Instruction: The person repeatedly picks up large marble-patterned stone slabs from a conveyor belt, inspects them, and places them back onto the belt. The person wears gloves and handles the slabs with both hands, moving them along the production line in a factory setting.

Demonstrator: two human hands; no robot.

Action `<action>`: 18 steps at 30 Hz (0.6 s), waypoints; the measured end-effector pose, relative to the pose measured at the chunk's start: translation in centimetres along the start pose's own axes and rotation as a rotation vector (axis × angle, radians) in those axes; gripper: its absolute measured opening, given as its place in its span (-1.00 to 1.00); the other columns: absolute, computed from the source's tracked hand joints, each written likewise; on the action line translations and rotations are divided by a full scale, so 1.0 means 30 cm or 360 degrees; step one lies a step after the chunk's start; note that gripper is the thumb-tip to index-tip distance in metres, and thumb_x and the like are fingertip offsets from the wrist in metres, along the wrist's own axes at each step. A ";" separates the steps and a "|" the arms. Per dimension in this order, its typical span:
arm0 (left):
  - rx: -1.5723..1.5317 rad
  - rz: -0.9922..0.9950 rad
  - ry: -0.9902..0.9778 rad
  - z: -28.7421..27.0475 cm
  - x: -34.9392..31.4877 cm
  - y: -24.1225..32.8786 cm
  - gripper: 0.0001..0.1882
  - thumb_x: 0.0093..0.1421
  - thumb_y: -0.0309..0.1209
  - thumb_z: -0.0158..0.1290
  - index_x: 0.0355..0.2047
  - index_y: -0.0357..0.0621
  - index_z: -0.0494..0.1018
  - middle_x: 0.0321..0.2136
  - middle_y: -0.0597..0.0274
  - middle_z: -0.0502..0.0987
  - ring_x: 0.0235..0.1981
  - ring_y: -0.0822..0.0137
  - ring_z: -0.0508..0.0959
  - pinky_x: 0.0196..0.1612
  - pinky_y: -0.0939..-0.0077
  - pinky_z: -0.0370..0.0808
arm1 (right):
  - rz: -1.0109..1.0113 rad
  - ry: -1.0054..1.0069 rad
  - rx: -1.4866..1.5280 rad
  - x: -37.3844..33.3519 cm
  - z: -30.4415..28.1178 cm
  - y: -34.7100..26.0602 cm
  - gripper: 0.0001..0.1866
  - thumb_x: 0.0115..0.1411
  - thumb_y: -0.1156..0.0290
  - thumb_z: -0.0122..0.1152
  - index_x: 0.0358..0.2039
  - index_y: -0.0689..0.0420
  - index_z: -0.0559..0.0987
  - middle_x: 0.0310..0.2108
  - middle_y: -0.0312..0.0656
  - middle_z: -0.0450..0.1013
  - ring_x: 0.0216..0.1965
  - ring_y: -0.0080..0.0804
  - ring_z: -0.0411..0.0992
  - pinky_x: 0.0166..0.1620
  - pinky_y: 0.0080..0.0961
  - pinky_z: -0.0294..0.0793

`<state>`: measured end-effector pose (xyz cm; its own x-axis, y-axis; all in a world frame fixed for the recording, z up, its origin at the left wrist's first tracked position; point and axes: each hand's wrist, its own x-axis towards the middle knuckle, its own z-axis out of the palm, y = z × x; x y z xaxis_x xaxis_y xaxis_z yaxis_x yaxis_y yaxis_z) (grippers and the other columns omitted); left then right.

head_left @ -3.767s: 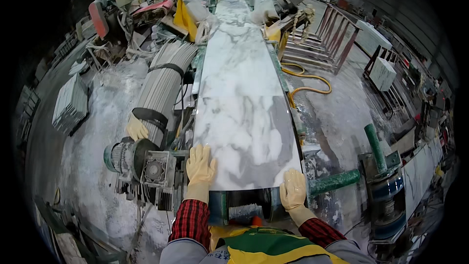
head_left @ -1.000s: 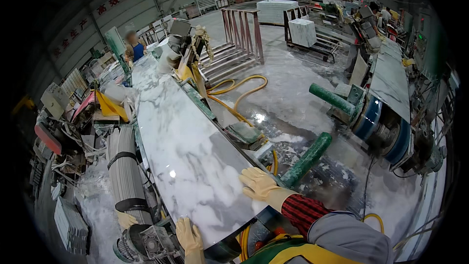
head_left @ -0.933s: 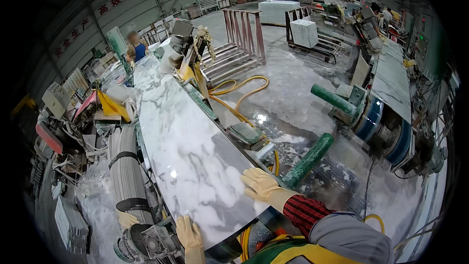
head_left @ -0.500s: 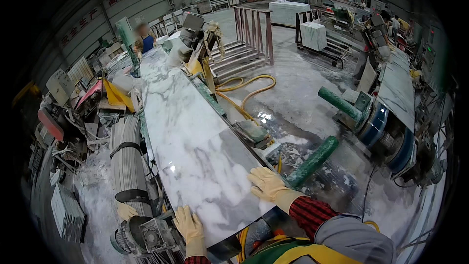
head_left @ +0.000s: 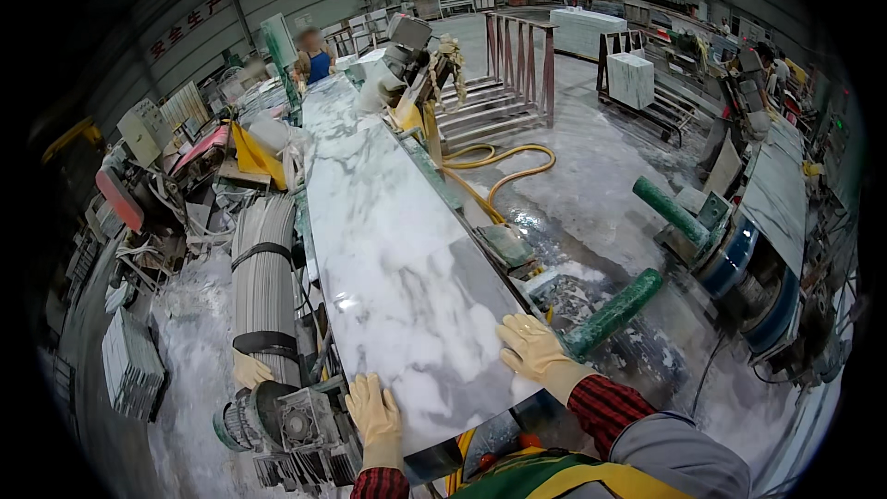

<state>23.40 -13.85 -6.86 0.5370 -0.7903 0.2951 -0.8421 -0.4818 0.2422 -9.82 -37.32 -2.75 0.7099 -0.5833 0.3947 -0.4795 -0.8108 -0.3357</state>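
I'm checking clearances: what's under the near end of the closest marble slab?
Below the near edge of the marble slab, yellow hose and part of a rounded blue roller show. The slab covers whatever lies farther in.

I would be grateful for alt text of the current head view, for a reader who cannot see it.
A left hand and a right hand, both cream-gloved, lie open at opposite edges of a shiny, grey-veined white stone slab. In the workshop beyond, a yellow hose curls to the right, and a co-worker in blue is in the distance.
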 end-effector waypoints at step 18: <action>-0.0009 0.0019 0.0006 -0.009 -0.036 0.013 -0.44 0.48 -0.21 0.09 0.41 -0.12 0.42 0.48 -0.21 0.36 0.51 -0.30 0.28 0.55 -0.26 0.15 | -0.0039 0.0154 -0.0056 -0.045 0.011 -0.003 -0.44 0.27 0.16 0.38 0.23 0.10 0.61 0.29 -0.02 0.51 0.36 0.06 0.41 0.45 -0.02 0.34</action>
<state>22.50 -13.07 -6.82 0.5271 -0.7946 0.3013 -0.8482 -0.4703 0.2436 -10.57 -36.46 -3.53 0.6693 -0.5637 0.4840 -0.4813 -0.8253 -0.2954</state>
